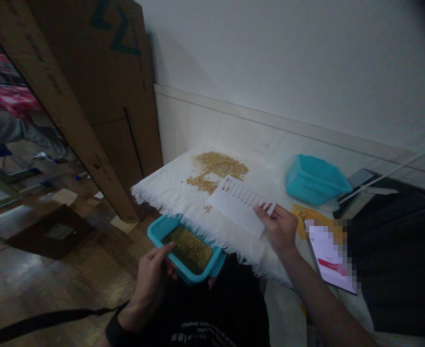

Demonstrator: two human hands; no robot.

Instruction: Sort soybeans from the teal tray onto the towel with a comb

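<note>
My left hand (157,262) grips the near-left rim of a turquoise plastic tub (154,231), thumb over the edge. Inside lie yellow soybeans (190,243) along with smaller dark green beans or grains (196,266). The tub is just below the fringed edge of a white cloth (169,185). In my right hand (279,226) is a flat white plastic piece with a row of slots (234,207), closed between thumb and fingers. Its far left end is at a loose pile of soybeans (219,164) on the cloth. A few stray beans (207,208) lie nearer the fringe.
Another turquoise tub (313,180) stands at the right, beside a yellow packet (301,217) and a white-and-red package (328,260). A tall cardboard box (118,96) rises at the left, and a wall (288,62) runs behind. Part of another person (20,130) shows at far left.
</note>
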